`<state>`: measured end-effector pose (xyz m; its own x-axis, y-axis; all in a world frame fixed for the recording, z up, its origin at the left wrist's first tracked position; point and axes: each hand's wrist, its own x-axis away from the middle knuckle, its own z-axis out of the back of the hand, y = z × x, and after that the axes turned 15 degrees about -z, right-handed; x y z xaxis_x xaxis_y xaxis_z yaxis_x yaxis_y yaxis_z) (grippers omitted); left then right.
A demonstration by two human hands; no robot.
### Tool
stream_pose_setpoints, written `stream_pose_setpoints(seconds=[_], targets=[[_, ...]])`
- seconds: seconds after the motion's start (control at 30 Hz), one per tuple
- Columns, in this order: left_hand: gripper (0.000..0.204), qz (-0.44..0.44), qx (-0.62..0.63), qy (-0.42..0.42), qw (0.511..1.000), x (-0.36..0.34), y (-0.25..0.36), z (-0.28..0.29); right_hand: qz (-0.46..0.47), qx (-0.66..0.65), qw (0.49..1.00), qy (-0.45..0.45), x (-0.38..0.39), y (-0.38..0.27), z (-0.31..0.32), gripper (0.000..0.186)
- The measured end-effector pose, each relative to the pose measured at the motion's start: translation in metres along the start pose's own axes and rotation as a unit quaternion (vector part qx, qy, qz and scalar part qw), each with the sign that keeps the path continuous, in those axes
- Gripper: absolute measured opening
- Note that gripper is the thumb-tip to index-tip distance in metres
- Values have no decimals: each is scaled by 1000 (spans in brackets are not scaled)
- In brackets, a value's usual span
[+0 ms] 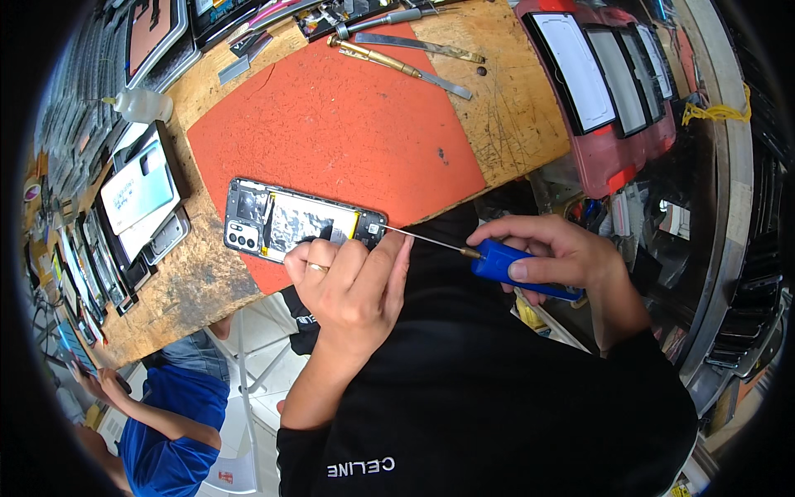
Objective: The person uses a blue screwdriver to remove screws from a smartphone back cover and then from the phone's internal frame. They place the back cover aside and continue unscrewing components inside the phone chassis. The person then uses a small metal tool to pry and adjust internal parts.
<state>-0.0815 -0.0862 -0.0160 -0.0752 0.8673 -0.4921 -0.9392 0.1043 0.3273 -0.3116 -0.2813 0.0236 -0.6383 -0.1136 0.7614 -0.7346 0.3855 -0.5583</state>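
An opened smartphone point(269, 224), back cover off, shows its cameras and battery on an orange mat point(331, 141) at the table edge. My left hand point(348, 298) grips the phone from below, thumb and fingers at its right end. My right hand point(555, 261) is closed on a blue-handled tool point(490, 257) with a long thin metal shaft. The shaft reaches the phone's right end beside my left fingertips; whether its tip touches is unclear.
Knives and brass tools point(389, 62) lie at the back, phone parts point(145, 199) and a bottle point(141, 105) on the left. A red tray point(617, 157) with screens is at right. A person in blue point(166, 414) handles a device at lower left.
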Motion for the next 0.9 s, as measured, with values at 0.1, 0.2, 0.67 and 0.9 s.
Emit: stream_pose_setpoints(seconds=[0.1, 0.2, 0.67, 0.9], targets=[[19, -2, 6, -2, 1000, -2, -1, 0, 6, -1, 1000, -2, -1, -1, 0, 59], [18, -9, 9, 0, 1000, -3, -3, -1, 10, -2, 1000, -1, -1, -1, 0, 59], [20, -5, 15, 25, 1000, -4, -4, -5, 5, 24, 999, 25, -3, -11, -3, 59], [20, 5, 25, 48, 999, -3, -4, -6, 16, 59, 997, 43, -7, -24, -8, 57]])
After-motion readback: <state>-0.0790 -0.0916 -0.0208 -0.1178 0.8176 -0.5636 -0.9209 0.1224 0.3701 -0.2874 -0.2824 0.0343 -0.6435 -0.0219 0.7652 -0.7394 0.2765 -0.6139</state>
